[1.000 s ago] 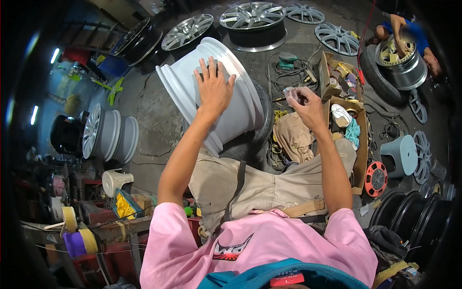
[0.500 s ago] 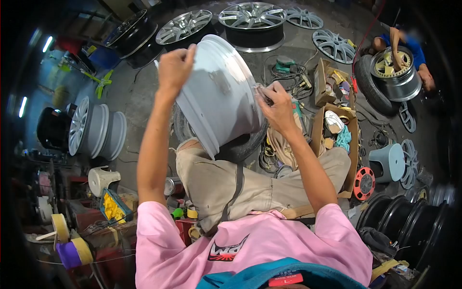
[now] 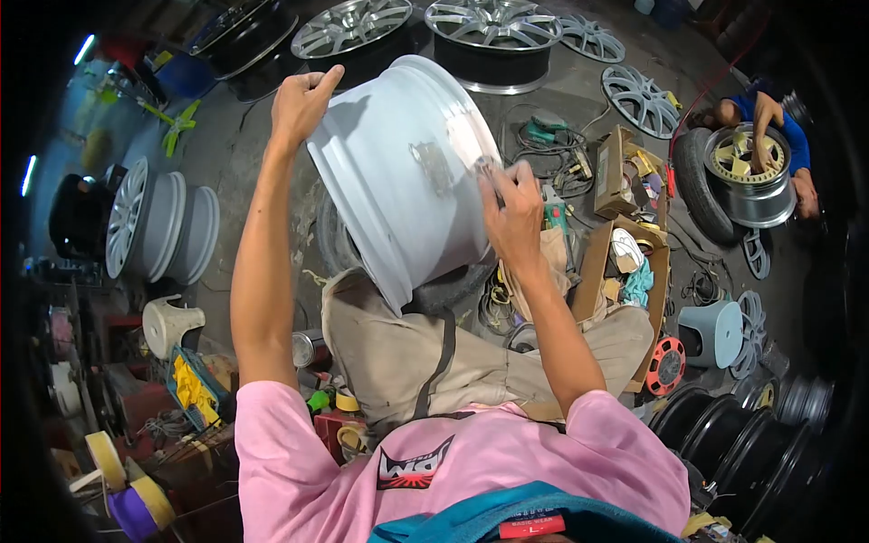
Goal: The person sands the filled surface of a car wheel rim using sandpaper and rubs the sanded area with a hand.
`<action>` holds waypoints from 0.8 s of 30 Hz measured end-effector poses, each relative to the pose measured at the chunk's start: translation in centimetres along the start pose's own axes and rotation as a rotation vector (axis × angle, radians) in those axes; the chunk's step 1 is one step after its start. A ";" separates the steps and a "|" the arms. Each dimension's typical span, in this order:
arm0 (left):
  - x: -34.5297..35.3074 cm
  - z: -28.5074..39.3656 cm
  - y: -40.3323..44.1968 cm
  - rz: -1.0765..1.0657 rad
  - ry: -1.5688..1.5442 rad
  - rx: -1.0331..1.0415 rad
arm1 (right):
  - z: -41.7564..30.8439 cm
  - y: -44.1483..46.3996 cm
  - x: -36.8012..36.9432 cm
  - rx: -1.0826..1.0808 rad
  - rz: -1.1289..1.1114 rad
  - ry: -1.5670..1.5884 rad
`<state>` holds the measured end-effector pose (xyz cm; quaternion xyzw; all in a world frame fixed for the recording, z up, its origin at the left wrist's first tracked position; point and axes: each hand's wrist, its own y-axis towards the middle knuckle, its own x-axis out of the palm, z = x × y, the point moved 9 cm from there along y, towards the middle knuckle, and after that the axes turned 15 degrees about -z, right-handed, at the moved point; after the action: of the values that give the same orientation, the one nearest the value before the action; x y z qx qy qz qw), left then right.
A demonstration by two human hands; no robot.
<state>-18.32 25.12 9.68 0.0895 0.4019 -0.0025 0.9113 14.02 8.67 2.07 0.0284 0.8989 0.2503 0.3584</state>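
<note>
A grey wheel rim (image 3: 398, 172) lies tilted on a black tire (image 3: 340, 237) in front of my knees. Its barrel has a rough, patchy spot and a pale strip near the right lip. At the rim's upper left edge is my left hand (image 3: 302, 107), fingers curled over the lip and thumb raised. My right hand (image 3: 514, 213) pinches a small greyish pad (image 3: 487, 166) against the pale strip by the right lip.
Several rims, such as a silver one (image 3: 493, 25), stand along the back. On the right are a cardboard box (image 3: 590, 271) of supplies, a sander (image 3: 547, 129) with cables, and a blue-grey stool (image 3: 715, 333). A co-worker (image 3: 797, 136) handles a gold-centred rim (image 3: 756, 195) farther off.
My left hand has gone from lying flat on the barrel to the rim's left edge. My right hand has come left onto the rim with the pad. The rim has turned, showing the patchy spot.
</note>
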 end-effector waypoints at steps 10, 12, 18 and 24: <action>0.3 0.8 -0.6 0.000 0.006 -0.015 | -0.6 0.6 0.0 -0.026 -0.004 -0.094; 0.2 1.1 -0.9 0.009 0.049 -0.012 | -1.1 1.9 0.2 -0.045 0.008 -0.151; 0.5 1.3 -1.0 -0.026 0.077 -0.027 | 0.0 -2.0 0.2 0.049 -0.014 -0.109; -0.1 0.7 -0.8 0.006 0.128 -0.039 | -1.4 0.5 -0.2 -0.041 0.030 -0.167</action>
<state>-17.90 24.25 10.08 0.0728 0.4589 0.0138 0.8854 13.19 8.47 3.26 0.0552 0.8599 0.2709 0.4290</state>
